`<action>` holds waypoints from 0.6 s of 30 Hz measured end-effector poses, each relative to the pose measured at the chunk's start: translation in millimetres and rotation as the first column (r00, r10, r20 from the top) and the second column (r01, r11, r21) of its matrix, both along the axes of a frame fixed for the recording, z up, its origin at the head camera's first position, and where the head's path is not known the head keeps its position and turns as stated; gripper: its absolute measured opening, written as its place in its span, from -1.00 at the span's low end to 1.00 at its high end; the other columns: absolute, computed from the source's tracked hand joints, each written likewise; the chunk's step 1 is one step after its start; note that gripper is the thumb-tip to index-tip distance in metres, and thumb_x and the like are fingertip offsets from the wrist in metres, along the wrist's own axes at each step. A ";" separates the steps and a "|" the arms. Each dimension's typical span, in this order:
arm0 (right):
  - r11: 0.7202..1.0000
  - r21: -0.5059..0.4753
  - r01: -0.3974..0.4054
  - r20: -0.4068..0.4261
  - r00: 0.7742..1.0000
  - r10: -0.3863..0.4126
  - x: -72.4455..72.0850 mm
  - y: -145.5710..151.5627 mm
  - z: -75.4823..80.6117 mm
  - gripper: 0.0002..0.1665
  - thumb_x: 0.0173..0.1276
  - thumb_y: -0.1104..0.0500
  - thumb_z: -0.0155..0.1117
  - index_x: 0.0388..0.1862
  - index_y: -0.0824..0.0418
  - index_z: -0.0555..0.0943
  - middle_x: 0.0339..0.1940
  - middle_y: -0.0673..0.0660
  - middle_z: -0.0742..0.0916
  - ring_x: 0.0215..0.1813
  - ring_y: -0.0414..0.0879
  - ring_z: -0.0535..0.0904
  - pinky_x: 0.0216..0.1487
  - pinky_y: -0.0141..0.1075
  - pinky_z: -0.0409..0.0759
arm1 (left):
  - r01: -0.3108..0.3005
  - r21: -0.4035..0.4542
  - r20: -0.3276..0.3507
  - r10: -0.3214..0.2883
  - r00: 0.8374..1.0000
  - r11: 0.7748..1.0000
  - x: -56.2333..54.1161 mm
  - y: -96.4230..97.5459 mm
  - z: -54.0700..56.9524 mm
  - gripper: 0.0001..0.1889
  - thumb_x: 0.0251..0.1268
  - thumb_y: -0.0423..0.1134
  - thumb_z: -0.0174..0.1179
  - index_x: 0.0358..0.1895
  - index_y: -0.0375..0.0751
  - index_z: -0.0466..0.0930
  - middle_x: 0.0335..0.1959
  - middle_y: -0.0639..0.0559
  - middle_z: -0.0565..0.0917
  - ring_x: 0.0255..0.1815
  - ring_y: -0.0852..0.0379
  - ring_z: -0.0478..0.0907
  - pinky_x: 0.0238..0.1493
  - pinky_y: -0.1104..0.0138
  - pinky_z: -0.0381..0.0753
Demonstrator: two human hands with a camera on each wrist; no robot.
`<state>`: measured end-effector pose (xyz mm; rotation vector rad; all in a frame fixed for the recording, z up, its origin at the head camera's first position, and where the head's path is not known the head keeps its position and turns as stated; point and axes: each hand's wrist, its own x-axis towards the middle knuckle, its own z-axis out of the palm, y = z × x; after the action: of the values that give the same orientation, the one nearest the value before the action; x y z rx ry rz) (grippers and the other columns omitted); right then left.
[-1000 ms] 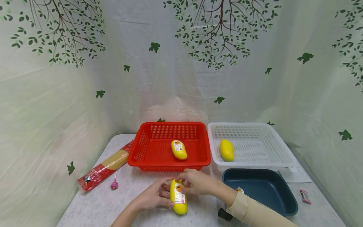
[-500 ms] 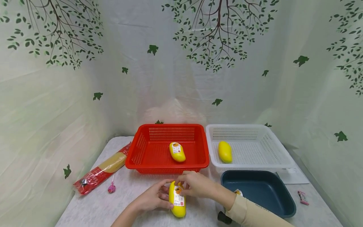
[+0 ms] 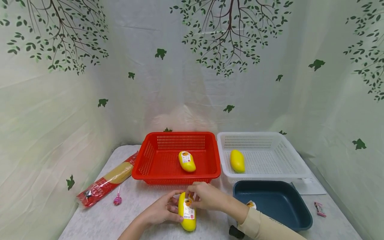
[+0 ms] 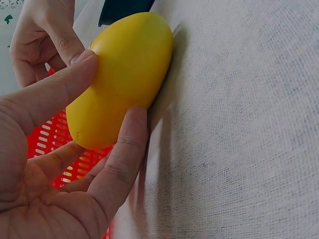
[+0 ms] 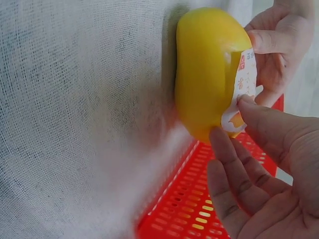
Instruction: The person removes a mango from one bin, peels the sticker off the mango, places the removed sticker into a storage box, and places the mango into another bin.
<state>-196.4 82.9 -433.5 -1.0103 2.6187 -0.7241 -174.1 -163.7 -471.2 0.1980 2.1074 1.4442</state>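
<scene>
A yellow mango [image 3: 188, 226] with a white printed label [image 3: 188, 212] lies on the table, end pointing toward the red basket. My left hand [image 3: 160, 209] holds its left side, thumb on the near part and fingers along the flank. From the right, my right hand [image 3: 210, 198] grips the far end. In the right wrist view its thumb presses the label [image 5: 244, 92] near one edge, while the fingertips touch the mango's end [image 5: 204, 69]. Only bare yellow skin of the mango [image 4: 132, 55] shows in the left wrist view. Whether the label's edge is lifted, I cannot tell.
Behind stand a red basket [image 3: 177, 180] with a labelled mango [image 3: 189, 166] and a white basket [image 3: 270, 174] with an unlabelled mango [image 3: 237, 161]. A dark blue basin [image 3: 279, 200] sits right. Pasta pack [image 3: 105, 183] and lollipop [image 3: 117, 200] lie left, a wrapped candy [image 3: 320, 209] far right.
The head view has tilted slightly, so everything sits a little lower and further left. Both hands keep the same hold on the mango, which has not visibly moved on the table.
</scene>
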 end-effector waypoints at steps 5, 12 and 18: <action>1.000 -0.003 -0.007 0.008 1.000 0.007 -1.1 0.5 0.2 -0.72 0.34 0.10 0.62 -0.04 -0.03 0.71 -0.15 -0.15 0.78 -0.26 -0.42 0.62 -0.11 -0.60 0.65 | 0.010 -0.004 -0.010 -0.010 1.000 1.000 0.2 0.3 -0.3 -0.08 0.12 -0.28 0.65 0.57 0.02 0.37 0.12 -0.12 0.57 -0.04 0.02 0.62 0.02 0.21 0.78; 1.000 -0.028 0.000 0.036 0.999 0.001 -4.2 2.7 1.4 -0.69 0.37 0.10 0.60 0.06 0.05 0.76 -0.11 -0.11 0.82 -0.25 -0.40 0.63 -0.09 -0.55 0.70 | 0.011 0.006 -0.022 -0.011 1.000 1.000 1.1 3.3 -0.5 -0.07 0.10 -0.29 0.66 0.57 0.00 0.39 0.12 -0.14 0.57 -0.03 0.01 0.64 0.00 0.20 0.75; 0.999 -0.031 -0.016 0.023 1.000 0.017 -8.0 3.1 3.2 -0.78 0.38 0.10 0.58 -0.02 0.04 0.81 -0.14 -0.13 0.85 -0.26 -0.40 0.65 -0.06 -0.50 0.74 | 0.012 -0.006 -0.010 -0.012 1.000 1.000 -0.4 3.6 0.8 -0.09 0.14 -0.28 0.64 0.57 0.02 0.38 0.13 -0.13 0.57 0.02 0.01 0.63 0.04 0.17 0.77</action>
<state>-204.4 86.0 -430.3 -1.0249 2.5844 -0.7693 -174.5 -160.1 -470.5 0.2158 2.1146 1.4332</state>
